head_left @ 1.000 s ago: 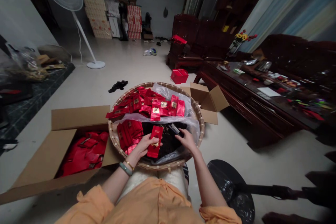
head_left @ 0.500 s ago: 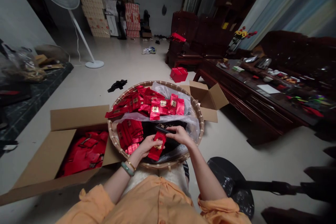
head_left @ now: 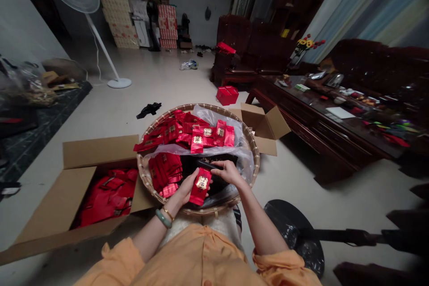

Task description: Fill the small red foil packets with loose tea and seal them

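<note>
In my left hand (head_left: 187, 187) is a red foil packet (head_left: 200, 190), its gold label with dark characters facing up. My right hand (head_left: 229, 172) pinches a dark, narrow scoop (head_left: 205, 165) that lies across the packet's top end; its far part blends into the dark contents behind. Both hands are over a round woven basket (head_left: 257, 154) on my lap. Clear plastic sheeting (head_left: 246, 157) lines it, with dark loose material (head_left: 221, 159) inside. Red packets with gold labels (head_left: 197, 139) lie at the far side, and a stack of red packets (head_left: 164, 167) sits at the left.
On the left, an open carton (head_left: 78, 178) holds many red packets. Another open carton (head_left: 263, 120) stands beyond the basket's right edge. A dark wooden table (head_left: 301, 111) runs along the right, a black round stool (head_left: 291, 228) is near my right arm, and a white fan (head_left: 119, 82) stands farther back.
My left fingers have shifted to the packet's left edge, so its gold label shows more fully. The scoop stays at the packet's top end in my right hand.
</note>
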`<control>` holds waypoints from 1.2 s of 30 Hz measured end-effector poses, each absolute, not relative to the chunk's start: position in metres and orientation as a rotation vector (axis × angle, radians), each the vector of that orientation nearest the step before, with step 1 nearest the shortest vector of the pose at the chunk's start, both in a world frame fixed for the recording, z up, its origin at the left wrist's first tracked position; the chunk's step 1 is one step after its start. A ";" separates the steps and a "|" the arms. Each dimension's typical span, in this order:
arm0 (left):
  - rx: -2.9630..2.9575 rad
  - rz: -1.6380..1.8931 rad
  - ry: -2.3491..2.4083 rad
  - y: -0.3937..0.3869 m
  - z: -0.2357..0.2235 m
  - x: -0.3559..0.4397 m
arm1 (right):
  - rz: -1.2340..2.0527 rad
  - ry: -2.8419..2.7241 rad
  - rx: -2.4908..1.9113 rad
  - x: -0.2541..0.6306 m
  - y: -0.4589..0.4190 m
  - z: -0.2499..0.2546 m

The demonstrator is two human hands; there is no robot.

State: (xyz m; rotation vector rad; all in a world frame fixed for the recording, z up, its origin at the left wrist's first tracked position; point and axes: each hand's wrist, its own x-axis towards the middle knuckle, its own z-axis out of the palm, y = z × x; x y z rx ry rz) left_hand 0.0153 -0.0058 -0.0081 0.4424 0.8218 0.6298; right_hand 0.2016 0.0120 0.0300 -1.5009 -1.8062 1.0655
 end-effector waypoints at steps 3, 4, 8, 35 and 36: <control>0.461 0.642 0.830 -0.006 -0.007 0.015 | 1.117 -1.746 -1.480 0.205 0.014 0.030; 0.467 0.643 0.834 -0.006 -0.007 0.014 | 1.137 -1.718 -1.473 0.207 0.015 0.031; 0.479 0.657 0.850 -0.006 -0.005 0.014 | 1.220 -1.655 -1.515 0.219 0.016 0.033; 0.676 0.923 0.752 0.022 0.014 0.023 | 1.074 -1.809 -1.523 0.200 0.014 0.036; 0.678 0.927 0.756 0.021 0.014 0.024 | 1.020 -1.838 -1.567 0.198 0.015 0.036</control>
